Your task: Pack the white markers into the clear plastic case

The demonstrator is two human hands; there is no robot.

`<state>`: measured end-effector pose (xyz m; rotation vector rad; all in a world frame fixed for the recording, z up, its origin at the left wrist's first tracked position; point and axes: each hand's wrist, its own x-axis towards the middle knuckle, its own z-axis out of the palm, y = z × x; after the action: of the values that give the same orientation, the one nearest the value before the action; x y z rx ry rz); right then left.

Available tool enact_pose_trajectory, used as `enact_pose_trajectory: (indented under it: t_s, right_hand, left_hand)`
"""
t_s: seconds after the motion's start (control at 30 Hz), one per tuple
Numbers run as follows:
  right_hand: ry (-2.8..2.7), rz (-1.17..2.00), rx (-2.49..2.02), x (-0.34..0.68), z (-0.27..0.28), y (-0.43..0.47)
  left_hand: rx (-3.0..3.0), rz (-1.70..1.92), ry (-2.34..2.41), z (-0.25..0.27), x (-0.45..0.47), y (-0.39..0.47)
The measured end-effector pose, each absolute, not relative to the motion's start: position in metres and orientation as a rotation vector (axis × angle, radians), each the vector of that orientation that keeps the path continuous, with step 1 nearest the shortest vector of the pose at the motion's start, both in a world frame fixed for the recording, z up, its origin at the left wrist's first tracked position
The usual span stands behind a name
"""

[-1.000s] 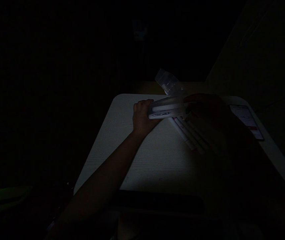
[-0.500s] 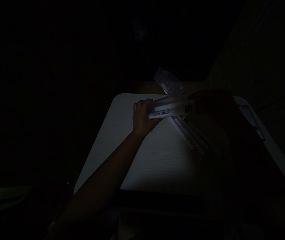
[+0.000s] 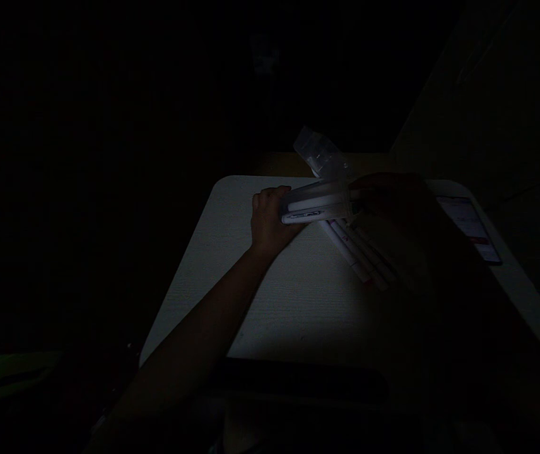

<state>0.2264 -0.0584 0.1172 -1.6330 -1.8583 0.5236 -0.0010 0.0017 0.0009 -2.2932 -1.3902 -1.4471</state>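
Note:
Under very dim light, my left hand (image 3: 270,217) is closed around the base of a clear plastic case (image 3: 315,202) that lies tilted above the table. White markers (image 3: 310,203) show through its wall, and a dark printed label runs along its lower side. At the case's right, open-looking end is my right hand (image 3: 386,189), deep in shadow, with its fingers bent at the rim. What those fingers hold is too dark to make out. Several loose white markers (image 3: 350,249) lie side by side beneath the case. Behind it rests a crumpled clear plastic piece (image 3: 321,153).
Everything stands on a white wood-grain table (image 3: 204,271) with rounded corners. A phone (image 3: 471,227) with a lit screen lies near its right edge. A greenish object (image 3: 14,375) shows at lower left. The surroundings are nearly black.
My right hand and forearm have shifted slightly left toward the case's end, uncovering more of the phone. The left hand and the case stay almost still.

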Motion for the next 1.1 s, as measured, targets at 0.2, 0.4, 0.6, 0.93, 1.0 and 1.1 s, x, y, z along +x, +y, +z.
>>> enact_pose_trajectory:
  t_s: [0.2,0.4,0.6,0.93,1.0,1.1]
  right_hand:
    - [-1.866,0.533,-1.636,0.2224,0.1185,-0.0587]
    - [-1.94,0.502,-1.564,0.2248,0.1129,-0.0568]
    - [-1.943,0.528,-1.604,0.222,0.1169,-0.0582]
    - [-1.915,0.556,-1.516,0.2222,0.1143,-0.0568]
    - [-1.914,0.548,-1.529,0.2222,0.114,-0.0565]
    - [-1.902,0.542,-1.548,0.2218,0.1138,-0.0569]
  left_hand:
    - [-2.308,-1.446,-1.38,0.0002,-0.0016,0.0017]
    - [-2.299,-1.427,-1.389,-0.0026,-0.0019,0.0033]
    - [-2.313,-1.422,-1.395,-0.0009,-0.0023,0.002]
    - [-2.302,-1.437,-1.379,-0.0015,-0.002,0.0026]
    - [-2.301,-1.437,-1.38,-0.0016,-0.0021,0.0026]
    - [-2.29,-1.441,-1.364,-0.0017,-0.0023,0.0026]
